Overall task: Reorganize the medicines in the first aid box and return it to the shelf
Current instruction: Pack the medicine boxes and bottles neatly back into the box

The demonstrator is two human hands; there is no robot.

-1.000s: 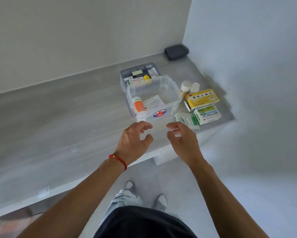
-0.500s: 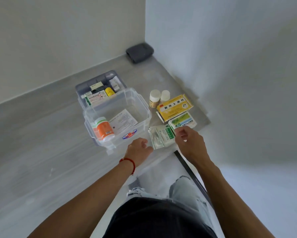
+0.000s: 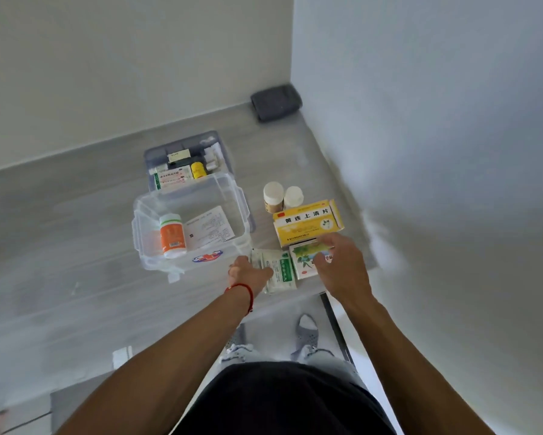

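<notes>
At centre frame the clear first aid box (image 3: 191, 227) sits open on the grey counter (image 3: 60, 262), holding an orange bottle (image 3: 171, 235) and a paper leaflet (image 3: 209, 227). Its tray (image 3: 185, 161) of medicines lies just above it. Right of the box, the left hand (image 3: 248, 274) grips the green-and-white sachets (image 3: 279, 273), and the right hand (image 3: 339, 262) closes over the green box (image 3: 304, 260), below the yellow box (image 3: 308, 222) and two white-capped bottles (image 3: 282, 196).
</notes>
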